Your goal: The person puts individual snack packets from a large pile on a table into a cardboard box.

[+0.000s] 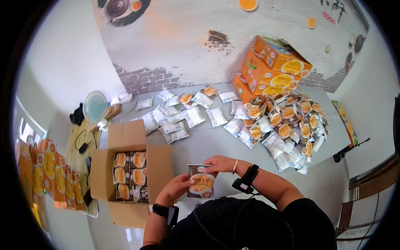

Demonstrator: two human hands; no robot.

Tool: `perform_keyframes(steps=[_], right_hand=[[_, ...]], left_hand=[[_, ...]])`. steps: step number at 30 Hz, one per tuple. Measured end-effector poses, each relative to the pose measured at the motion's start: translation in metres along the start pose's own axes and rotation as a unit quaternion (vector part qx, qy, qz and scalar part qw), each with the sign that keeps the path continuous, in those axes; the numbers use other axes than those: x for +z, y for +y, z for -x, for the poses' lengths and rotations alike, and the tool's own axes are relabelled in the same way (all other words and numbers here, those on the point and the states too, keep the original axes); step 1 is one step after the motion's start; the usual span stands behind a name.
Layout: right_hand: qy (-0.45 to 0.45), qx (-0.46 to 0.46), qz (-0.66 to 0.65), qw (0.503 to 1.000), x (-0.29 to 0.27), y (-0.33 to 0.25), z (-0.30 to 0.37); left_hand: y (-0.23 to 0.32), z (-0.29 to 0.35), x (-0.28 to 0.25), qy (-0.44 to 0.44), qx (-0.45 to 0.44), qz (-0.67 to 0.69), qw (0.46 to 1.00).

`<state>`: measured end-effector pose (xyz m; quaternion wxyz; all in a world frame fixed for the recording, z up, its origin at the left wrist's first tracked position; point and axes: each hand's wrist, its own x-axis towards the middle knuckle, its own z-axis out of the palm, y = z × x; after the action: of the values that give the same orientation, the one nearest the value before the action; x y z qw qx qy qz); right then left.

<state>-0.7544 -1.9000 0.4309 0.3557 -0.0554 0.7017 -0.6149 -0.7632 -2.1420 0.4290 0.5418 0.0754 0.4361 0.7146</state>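
Observation:
A brown and white pouch with an orange bowl printed on it (201,186) is held upright in front of my body, its printed face toward me. My left hand (178,184) grips its left edge, and my right hand (219,164) pinches its top right corner. Just left of my left hand stands an open cardboard box (160,168) with its flaps folded out. Inside, similar pouches (138,176) lie flat in two columns; the one at the lower right shows a different, darker face. What lies beneath them is hidden.
A large heap of pouches (287,121) covers the table's right side, with more scattered pouches (193,116) toward the wall. Orange cartons (266,75) are stacked behind the heap; others (58,177) stand at far left. A round fan-like object (95,106) sits near the left corner.

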Motion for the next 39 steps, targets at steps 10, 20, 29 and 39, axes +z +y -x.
perform_keyframes(steps=[10, 20, 29, 39], right_hand=[[0.081, 0.007, -0.219, 0.972, 0.036, 0.005, -0.02], [0.038, -0.005, 0.033, 0.999, 0.068, 0.012, -0.042], [0.029, -0.026, -0.001, 0.999, 0.087, 0.0, -0.053], [0.033, 0.007, -0.042, 0.999, 0.089, -0.005, -0.057]], left_hand=[[-0.036, 0.011, -0.033, 0.12, 0.095, 0.119, 0.981], [-0.048, 0.027, -0.044, 0.177, 0.161, 0.189, 0.952], [-0.055, 0.043, -0.049, 0.182, 0.185, 0.235, 0.937], [-0.058, 0.058, -0.077, 0.258, 0.226, 0.311, 0.886]])
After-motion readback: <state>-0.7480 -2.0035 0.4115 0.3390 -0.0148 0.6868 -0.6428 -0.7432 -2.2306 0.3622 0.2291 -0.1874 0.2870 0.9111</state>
